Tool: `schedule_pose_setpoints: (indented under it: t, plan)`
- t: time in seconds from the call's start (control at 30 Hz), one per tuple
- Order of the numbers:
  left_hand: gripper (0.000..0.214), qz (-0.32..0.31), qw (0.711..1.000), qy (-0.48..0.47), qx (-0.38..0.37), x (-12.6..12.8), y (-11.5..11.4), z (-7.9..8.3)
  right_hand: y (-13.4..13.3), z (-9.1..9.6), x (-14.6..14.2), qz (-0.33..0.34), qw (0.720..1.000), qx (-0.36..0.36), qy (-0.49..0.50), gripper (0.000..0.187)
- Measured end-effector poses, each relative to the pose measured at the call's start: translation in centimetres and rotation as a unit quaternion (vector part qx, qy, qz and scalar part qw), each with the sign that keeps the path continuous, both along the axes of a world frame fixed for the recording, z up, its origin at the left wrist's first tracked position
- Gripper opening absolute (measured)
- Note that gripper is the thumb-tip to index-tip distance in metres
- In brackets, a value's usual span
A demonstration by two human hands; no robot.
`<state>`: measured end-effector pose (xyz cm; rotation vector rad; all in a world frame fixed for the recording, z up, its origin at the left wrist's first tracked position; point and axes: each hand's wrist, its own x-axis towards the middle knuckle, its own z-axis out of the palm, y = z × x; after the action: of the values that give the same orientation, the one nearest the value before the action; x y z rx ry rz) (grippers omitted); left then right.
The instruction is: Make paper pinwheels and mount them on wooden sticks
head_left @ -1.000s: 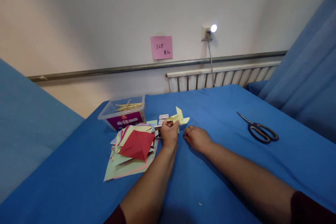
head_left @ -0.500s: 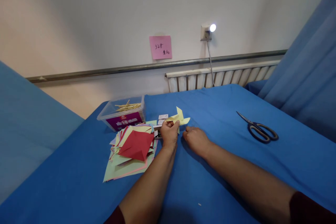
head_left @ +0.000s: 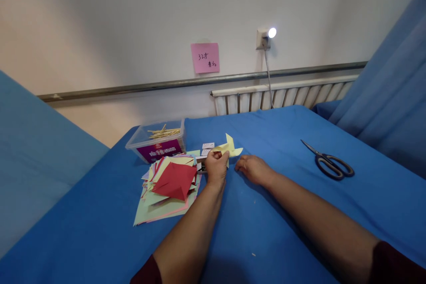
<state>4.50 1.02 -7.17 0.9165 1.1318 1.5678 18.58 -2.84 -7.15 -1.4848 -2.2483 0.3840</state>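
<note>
Evidently, the shaping of the yellow pinwheel [head_left: 231, 145] is well along: its blades stand turned out, and it is pinched between thumb and fingers of the left grip [head_left: 217, 168], over the worktop [head_left: 269, 244]. The right grip [head_left: 254, 168] lies just beside it, fingers curled low; whether they are clamped on anything, I cannot tell. Less certain is the fixing: whether the middle is fastened or a stick joined cannot be made out, so that part may be left to do. The sticks [head_left: 164, 132] that show clearly lie in the box [head_left: 163, 150], beyond the left grip and to its left. Nearer that grip sits the paper pile [head_left: 143, 213], a red sheet [head_left: 176, 179] on top. The scissors [head_left: 333, 167] rest untouched, well to the right of the right grip.
</note>
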Motion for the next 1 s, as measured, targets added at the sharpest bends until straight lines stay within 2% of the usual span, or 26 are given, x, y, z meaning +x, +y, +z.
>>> schedule_pose_setpoints:
  t: [0.1,0.23,0.4,0.73,1.0]
  plan:
    - [0.032,0.005,1.0,0.008,-0.003,0.0,-0.1,0.0,0.0,0.0,0.2,0.021,1.0,0.0,0.002,0.025]
    - [0.031,0.005,1.0,0.013,-0.001,-0.1,0.0,-0.1,-0.5,0.5,0.0,-0.023,1.0,-0.014,-0.007,0.018]
    - [0.031,0.004,1.0,0.014,-0.001,0.0,0.1,-0.3,-1.0,1.3,-0.4,-0.008,0.998,0.007,-0.062,0.012]
    - [0.03,0.004,1.0,0.02,-0.011,0.1,-0.3,0.2,-1.6,1.2,-1.8,-0.01,0.983,0.057,-0.176,0.026]
    - [0.03,-0.002,1.0,0.014,-0.008,0.1,-0.2,0.2,-1.8,1.3,-2.3,-0.06,0.981,0.04,-0.179,0.026]
